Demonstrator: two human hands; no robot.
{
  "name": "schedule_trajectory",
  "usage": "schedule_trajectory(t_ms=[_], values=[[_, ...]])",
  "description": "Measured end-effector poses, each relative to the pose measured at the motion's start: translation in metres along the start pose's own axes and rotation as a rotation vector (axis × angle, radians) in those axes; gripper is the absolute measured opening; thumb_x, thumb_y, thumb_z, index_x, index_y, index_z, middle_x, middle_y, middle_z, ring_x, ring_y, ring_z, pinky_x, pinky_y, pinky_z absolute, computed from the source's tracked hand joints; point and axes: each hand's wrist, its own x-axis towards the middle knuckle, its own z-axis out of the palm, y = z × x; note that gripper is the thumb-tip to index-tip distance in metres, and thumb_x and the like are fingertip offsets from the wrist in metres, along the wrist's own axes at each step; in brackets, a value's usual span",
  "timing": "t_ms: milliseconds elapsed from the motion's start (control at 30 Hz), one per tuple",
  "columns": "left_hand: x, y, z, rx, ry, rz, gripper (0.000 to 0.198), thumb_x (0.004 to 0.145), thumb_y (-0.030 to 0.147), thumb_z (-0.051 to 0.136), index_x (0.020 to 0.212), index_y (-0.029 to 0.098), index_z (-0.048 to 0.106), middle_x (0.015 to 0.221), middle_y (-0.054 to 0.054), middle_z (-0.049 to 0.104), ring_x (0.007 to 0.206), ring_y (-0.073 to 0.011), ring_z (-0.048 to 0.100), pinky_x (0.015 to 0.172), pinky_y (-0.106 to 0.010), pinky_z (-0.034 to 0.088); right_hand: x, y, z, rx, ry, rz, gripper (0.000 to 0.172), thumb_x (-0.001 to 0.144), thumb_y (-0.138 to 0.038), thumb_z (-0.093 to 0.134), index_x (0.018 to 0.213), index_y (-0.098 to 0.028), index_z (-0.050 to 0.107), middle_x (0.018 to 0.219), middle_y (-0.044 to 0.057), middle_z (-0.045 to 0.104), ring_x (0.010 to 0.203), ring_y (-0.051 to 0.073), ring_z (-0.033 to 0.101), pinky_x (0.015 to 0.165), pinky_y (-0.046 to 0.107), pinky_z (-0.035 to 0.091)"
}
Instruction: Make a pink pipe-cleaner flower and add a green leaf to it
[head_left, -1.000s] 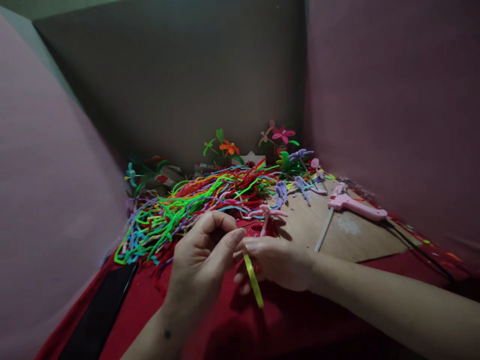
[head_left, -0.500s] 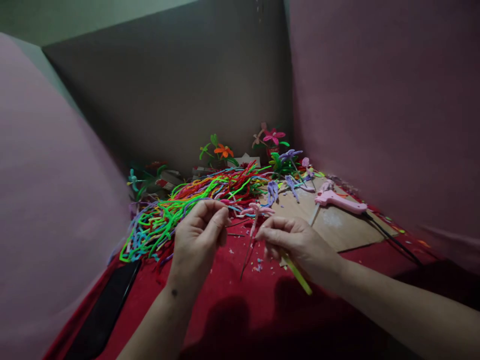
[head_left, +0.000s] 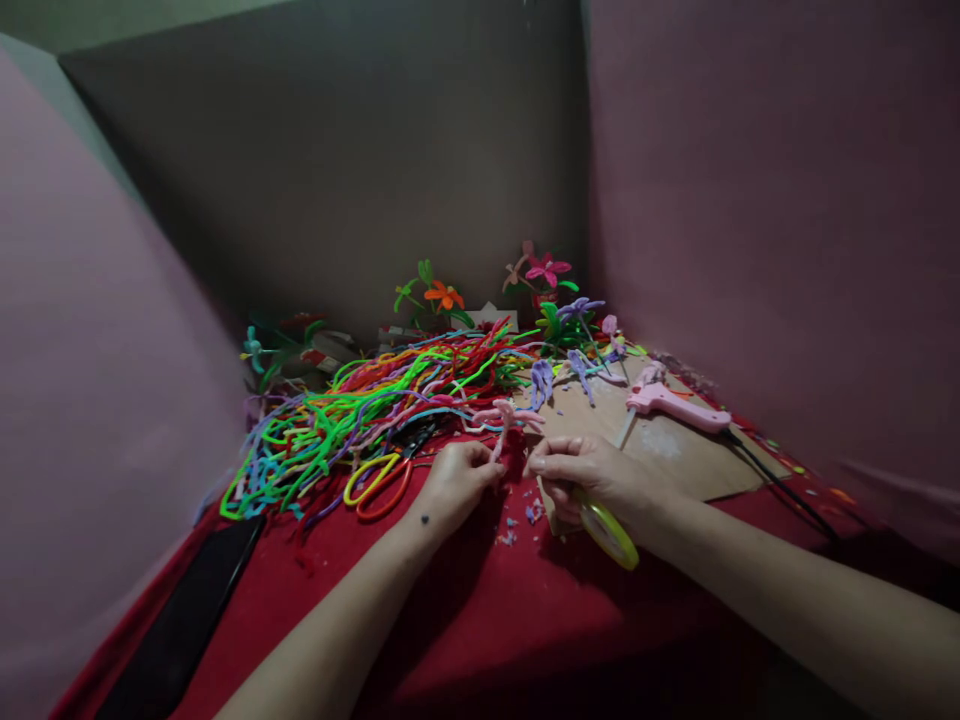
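Between thumb and fingers, my left hand point(head_left: 465, 475) pinches the stem of a pink pipe-cleaner flower point(head_left: 508, 418). My right hand point(head_left: 581, 470) is closed just to the right of it, with a roll of yellow-green tape point(head_left: 611, 535) hanging under the palm. Its thumb and index fingertips are pressed together; whether a tape end lies between them is too small to tell. Left of my left hand lie scissors point(head_left: 381, 487) with yellow and red handles, their blades partly under the pipe cleaners.
A heap of coloured pipe cleaners point(head_left: 360, 400) spreads across the red cloth point(head_left: 450, 620). At the right, a pink glue gun point(head_left: 679, 405) rests on a cardboard sheet point(head_left: 697, 470). Finished flowers point(head_left: 446, 295) stand at the back. A black flat object point(head_left: 187, 620) lies at left.
My left hand has moved right and down and now holds the flower's stem, which was by my right fingers. The scissors have come into sight. The tape roll has turned to show its face.
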Motion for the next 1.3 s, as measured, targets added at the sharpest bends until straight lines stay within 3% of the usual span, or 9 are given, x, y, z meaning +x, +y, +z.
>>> schedule_trajectory(t_ms=[167, 333, 467, 533, 600, 867, 1067, 1300], values=[[-0.016, 0.015, -0.005, -0.159, -0.03, -0.021, 0.025, 0.068, 0.038, 0.062, 0.072, 0.013, 0.058, 0.045, 0.007, 0.04, 0.037, -0.0048, 0.028, 0.038, -0.019, 0.019, 0.014, 0.0, 0.004, -0.087, 0.038, -0.051, 0.021, 0.071, -0.031, 0.065, 0.062, -0.015, 0.054, 0.037, -0.007, 0.042, 0.03, 0.004, 0.032, 0.034, 0.018, 0.02], [-0.026, 0.02, -0.005, -0.277, -0.014, 0.026, 0.025, 0.07, 0.038, 0.064, 0.067, 0.014, 0.056, 0.047, 0.006, 0.042, 0.039, -0.0042, 0.028, 0.038, -0.019, 0.018, 0.024, 0.002, 0.011, -0.076, 0.101, -0.159, 0.026, 0.072, -0.03, 0.065, 0.056, -0.016, 0.049, 0.038, -0.008, 0.037, 0.032, 0.003, 0.027, 0.035, 0.021, 0.015], [-0.03, 0.019, -0.007, -0.285, -0.01, 0.02, 0.023, 0.07, 0.036, 0.065, 0.066, 0.015, 0.056, 0.047, 0.007, 0.041, 0.039, -0.0044, 0.027, 0.037, -0.02, 0.017, 0.024, 0.001, 0.012, -0.098, 0.108, -0.189, 0.017, 0.074, -0.032, 0.064, 0.081, -0.017, 0.059, 0.042, -0.01, 0.034, 0.034, 0.004, 0.024, 0.035, 0.021, 0.014], [-0.032, 0.019, -0.008, -0.288, -0.006, 0.036, 0.022, 0.069, 0.035, 0.065, 0.065, 0.015, 0.057, 0.046, 0.007, 0.041, 0.039, -0.0047, 0.027, 0.038, -0.02, 0.018, 0.024, 0.001, 0.012, -0.086, 0.084, -0.203, 0.028, 0.074, -0.03, 0.063, 0.1, -0.02, 0.059, 0.045, -0.011, 0.034, 0.036, 0.004, 0.022, 0.035, 0.02, 0.014], [-0.033, 0.018, -0.008, -0.292, -0.008, 0.041, 0.019, 0.07, 0.033, 0.065, 0.067, 0.015, 0.059, 0.047, 0.007, 0.042, 0.039, -0.005, 0.027, 0.039, -0.021, 0.019, 0.024, 0.0, 0.012, -0.062, 0.09, -0.207, 0.036, 0.073, -0.026, 0.062, 0.108, -0.021, 0.056, 0.046, -0.011, 0.033, 0.036, 0.004, 0.022, 0.036, 0.02, 0.014], [-0.034, 0.018, -0.007, -0.278, -0.027, 0.077, 0.014, 0.072, 0.029, 0.063, 0.067, 0.016, 0.06, 0.051, 0.005, 0.046, 0.042, -0.0063, 0.031, 0.043, -0.021, 0.024, 0.026, 0.0, 0.015, -0.037, 0.145, -0.184, 0.035, 0.07, -0.022, 0.061, 0.105, -0.018, 0.059, 0.045, -0.011, 0.033, 0.035, 0.004, 0.022, 0.035, 0.019, 0.015], [-0.035, 0.016, -0.007, -0.258, -0.032, 0.175, 0.01, 0.074, 0.025, 0.06, 0.068, 0.016, 0.059, 0.059, 0.003, 0.052, 0.052, -0.0081, 0.039, 0.049, -0.021, 0.03, 0.024, 0.0, 0.015, -0.083, 0.187, -0.168, 0.034, 0.071, -0.023, 0.06, 0.105, -0.018, 0.058, 0.05, -0.008, 0.044, 0.035, 0.004, 0.029, 0.035, 0.018, 0.019], [-0.037, 0.016, -0.01, -0.238, -0.061, 0.218, 0.01, 0.077, 0.024, 0.059, 0.072, 0.015, 0.06, 0.062, 0.003, 0.052, 0.058, -0.0087, 0.043, 0.056, -0.02, 0.035, 0.022, 0.003, 0.015, -0.05, 0.139, -0.252, 0.01, 0.072, -0.025, 0.06, 0.078, -0.017, 0.058, 0.045, -0.008, 0.042, 0.036, 0.005, 0.032, 0.035, 0.019, 0.021]])
